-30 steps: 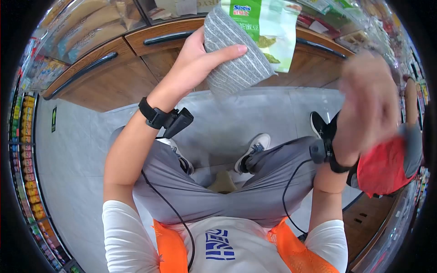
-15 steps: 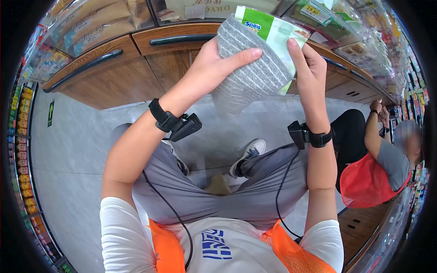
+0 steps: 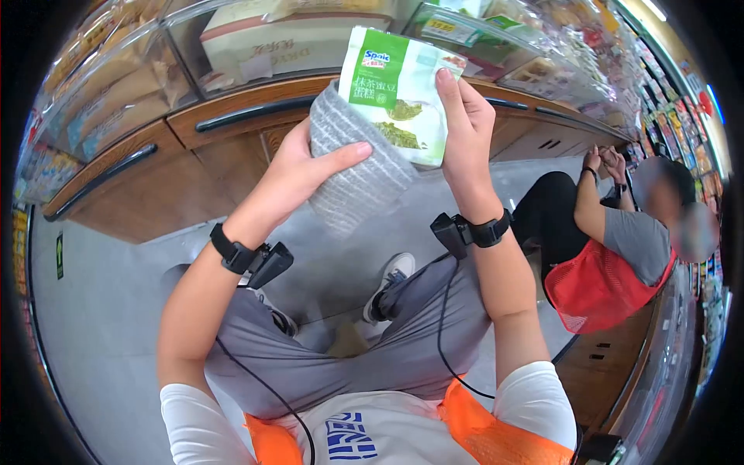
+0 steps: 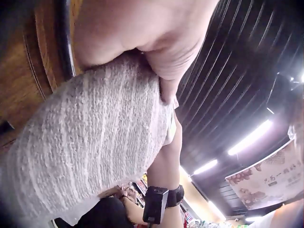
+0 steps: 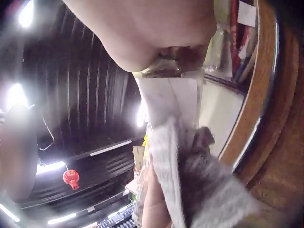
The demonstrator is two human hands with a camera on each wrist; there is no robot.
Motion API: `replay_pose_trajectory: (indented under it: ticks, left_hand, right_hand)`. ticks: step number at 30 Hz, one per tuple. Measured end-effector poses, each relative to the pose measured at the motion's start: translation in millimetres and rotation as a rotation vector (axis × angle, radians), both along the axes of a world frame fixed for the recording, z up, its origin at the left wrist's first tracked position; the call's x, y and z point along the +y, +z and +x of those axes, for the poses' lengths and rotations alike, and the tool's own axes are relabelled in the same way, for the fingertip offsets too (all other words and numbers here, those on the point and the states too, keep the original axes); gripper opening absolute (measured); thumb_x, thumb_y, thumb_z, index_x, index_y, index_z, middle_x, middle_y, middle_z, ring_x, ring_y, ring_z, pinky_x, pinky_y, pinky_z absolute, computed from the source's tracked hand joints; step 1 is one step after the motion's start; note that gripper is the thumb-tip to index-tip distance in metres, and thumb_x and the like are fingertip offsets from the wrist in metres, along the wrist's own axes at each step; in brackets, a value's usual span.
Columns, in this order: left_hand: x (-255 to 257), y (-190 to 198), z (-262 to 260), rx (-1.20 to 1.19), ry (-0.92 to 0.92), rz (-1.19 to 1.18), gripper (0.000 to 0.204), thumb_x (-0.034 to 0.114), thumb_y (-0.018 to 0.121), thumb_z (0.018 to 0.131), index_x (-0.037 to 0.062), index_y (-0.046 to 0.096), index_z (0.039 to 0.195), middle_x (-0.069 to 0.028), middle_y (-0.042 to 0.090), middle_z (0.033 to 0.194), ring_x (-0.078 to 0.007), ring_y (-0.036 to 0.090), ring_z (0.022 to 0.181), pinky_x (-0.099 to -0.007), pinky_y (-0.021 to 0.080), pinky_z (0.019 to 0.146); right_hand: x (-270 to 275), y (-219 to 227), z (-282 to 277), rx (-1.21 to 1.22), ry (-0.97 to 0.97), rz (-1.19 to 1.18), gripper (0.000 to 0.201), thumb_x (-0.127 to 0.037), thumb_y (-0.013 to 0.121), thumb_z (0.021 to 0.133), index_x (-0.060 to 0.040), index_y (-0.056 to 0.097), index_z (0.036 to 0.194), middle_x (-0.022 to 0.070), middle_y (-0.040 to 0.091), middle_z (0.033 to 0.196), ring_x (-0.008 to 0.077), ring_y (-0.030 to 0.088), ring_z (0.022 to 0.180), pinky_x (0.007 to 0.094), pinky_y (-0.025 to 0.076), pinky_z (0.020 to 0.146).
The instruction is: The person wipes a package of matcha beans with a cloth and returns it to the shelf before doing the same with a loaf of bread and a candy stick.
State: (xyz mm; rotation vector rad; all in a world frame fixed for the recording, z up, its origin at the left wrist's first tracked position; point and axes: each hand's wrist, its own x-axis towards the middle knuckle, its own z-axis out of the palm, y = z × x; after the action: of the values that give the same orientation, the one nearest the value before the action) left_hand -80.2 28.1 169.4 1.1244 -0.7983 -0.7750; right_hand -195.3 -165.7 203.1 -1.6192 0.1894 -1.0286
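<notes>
A grey, white-striped cloth drapes from my left hand, its thumb lying across the front. Partly behind the cloth stands a green and white food pouch with a label reading Speis. My right hand pinches the pouch by its right edge, thumb on the front. The cloth overlaps the pouch's lower left corner. In the left wrist view, the cloth hangs below the fingers and hides most of the pouch. The right wrist view shows the pouch's pale side above the cloth's folds.
Clear display bins with packaged goods run along the front, above wooden cabinets with dark handles. A price tag sits on one bin. Another person in a red vest crouches at the right, close to the cabinets.
My right hand has swung in from the right and taken the pouch's edge. The pouch now shows more of its front above the cloth. Both hands appear further left in the view.
</notes>
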Motion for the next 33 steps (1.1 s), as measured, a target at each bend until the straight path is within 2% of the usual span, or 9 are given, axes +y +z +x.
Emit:
replay_pose_trajectory:
  ticks: [4, 8, 10, 15, 18, 21, 24, 28, 33]
  left_hand:
    - [2.4, -0.7, 1.3, 0.043, -0.012, 0.037, 0.047, 0.024, 0.078, 0.094, -0.0010, 0.061, 0.129, -0.0082, 0.071, 0.118, -0.0152, 0.068, 0.107, -0.0320, 0.053, 0.096]
    - [3.6, -2.0, 9.1, 0.121, -0.061, 0.027, 0.044, 0.026, 0.077, 0.095, 0.0000, 0.062, 0.127, -0.0080, 0.071, 0.117, -0.0145, 0.068, 0.105, -0.0315, 0.054, 0.094]
    - [4.2, 1.2, 11.9, 0.104, -0.098, 0.053, 0.045, 0.027, 0.077, 0.096, -0.0001, 0.061, 0.128, -0.0078, 0.071, 0.118, -0.0150, 0.067, 0.106, -0.0317, 0.054, 0.094]
    - [2.0, 3.1, 13.3, 0.091, -0.116, 0.050, 0.046, 0.026, 0.077, 0.095, -0.0003, 0.061, 0.128, -0.0076, 0.070, 0.118, -0.0151, 0.067, 0.106, -0.0319, 0.053, 0.095]
    - [1.5, 3.7, 12.9, 0.065, -0.110, 0.053, 0.045, 0.026, 0.077, 0.095, -0.0002, 0.061, 0.128, -0.0074, 0.070, 0.117, -0.0148, 0.067, 0.106, -0.0318, 0.053, 0.095]
    - [0.9, 4.2, 15.0, 0.066, -0.112, 0.055, 0.044, 0.026, 0.076, 0.095, -0.0001, 0.061, 0.127, -0.0071, 0.071, 0.117, -0.0144, 0.067, 0.106, -0.0315, 0.053, 0.095]
    - [0.6, -0.2, 19.6, 0.111, -0.103, 0.066, 0.041, 0.025, 0.075, 0.096, 0.0003, 0.062, 0.126, -0.0066, 0.071, 0.116, -0.0138, 0.067, 0.105, -0.0310, 0.053, 0.094]
    - [1.1, 3.8, 14.2, 0.135, -0.095, 0.061, 0.038, 0.024, 0.074, 0.096, 0.0006, 0.064, 0.124, -0.0062, 0.071, 0.114, -0.0133, 0.068, 0.104, -0.0301, 0.053, 0.093]
    - [2.4, 9.7, 14.6, 0.154, -0.103, 0.043, 0.036, 0.024, 0.074, 0.097, 0.0007, 0.065, 0.122, -0.0062, 0.072, 0.112, -0.0131, 0.068, 0.103, -0.0296, 0.053, 0.093]
  right_hand:
    - [-37.4, 50.5, -26.8, -0.132, -0.285, -0.121, 0.035, -0.029, 0.063, 0.106, 0.0046, 0.073, 0.105, -0.0003, 0.070, 0.092, 0.0050, 0.057, 0.081, 0.0220, 0.046, 0.072]
    - [-96.4, 136.9, -41.9, -0.416, -0.391, -0.176, 0.035, -0.028, 0.064, 0.105, 0.0066, 0.072, 0.103, 0.0020, 0.070, 0.096, 0.0076, 0.060, 0.080, 0.0234, 0.047, 0.072]
    - [-146.7, 175.0, -39.7, -0.419, -0.436, -0.341, 0.036, -0.031, 0.066, 0.103, 0.0037, 0.072, 0.097, 0.0014, 0.069, 0.090, 0.0076, 0.056, 0.076, 0.0258, 0.046, 0.070]
    - [-287.3, 222.9, -4.8, -0.067, -0.680, -0.853, 0.027, -0.024, 0.067, 0.100, 0.0017, 0.074, 0.104, 0.0067, 0.072, 0.084, 0.0129, 0.063, 0.082, 0.0314, 0.049, 0.075]
    - [-307.6, 224.6, 17.8, 0.258, -0.577, -0.874, 0.033, -0.028, 0.068, 0.100, 0.0001, 0.071, 0.118, 0.0103, 0.073, 0.102, 0.0159, 0.066, 0.098, 0.0315, 0.051, 0.085]
    - [-307.9, 207.9, 25.3, 0.348, -0.513, -0.913, 0.036, -0.036, 0.066, 0.103, -0.0010, 0.072, 0.099, -0.0046, 0.057, 0.083, 0.0063, 0.047, 0.076, 0.0242, 0.037, 0.068]
    - [-310.4, 197.3, 31.7, 0.339, -0.344, -0.859, 0.041, -0.041, 0.069, 0.099, 0.0000, 0.070, 0.096, 0.0000, 0.067, 0.079, 0.0093, 0.049, 0.073, 0.0311, 0.041, 0.067]
    - [-294.4, 185.0, 15.7, 0.263, -0.131, -0.517, 0.030, -0.027, 0.071, 0.098, 0.0019, 0.075, 0.100, 0.0030, 0.071, 0.092, 0.0103, 0.063, 0.089, 0.0295, 0.052, 0.086]
    - [-315.7, 188.8, -0.3, 0.556, -0.109, -0.677, 0.021, -0.009, 0.070, 0.091, 0.0019, 0.075, 0.109, 0.0071, 0.075, 0.104, 0.0154, 0.069, 0.100, 0.0303, 0.054, 0.094]
